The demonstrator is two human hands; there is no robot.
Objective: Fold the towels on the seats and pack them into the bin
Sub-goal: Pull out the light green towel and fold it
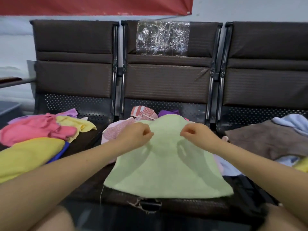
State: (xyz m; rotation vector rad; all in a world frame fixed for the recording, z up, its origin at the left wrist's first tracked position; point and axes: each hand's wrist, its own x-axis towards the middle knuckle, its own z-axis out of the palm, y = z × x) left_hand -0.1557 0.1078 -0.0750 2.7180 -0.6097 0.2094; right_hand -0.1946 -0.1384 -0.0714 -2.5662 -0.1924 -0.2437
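Forearms, bare, reach in from the near edge toward the green towel (168, 165), spread over the middle seat (166, 203) with its near hem at the seat's front lip. Left hand (135, 133) and right hand (194, 133): fingers (146, 132) curled, each pinching the towel's far part and lifting it off the heap, probably to draw that edge toward the near hem for a first fold. Behind the green towel: pink patterned cloths (144, 113) and a purple one (168, 112), unfolded. Left of it: pink towels (36, 129) and yellow towel (28, 155), loosely heaped. Right of it: brown towel (270, 139) with pale blue cloth (291, 121). Bin: not in view; contents cannot be told.
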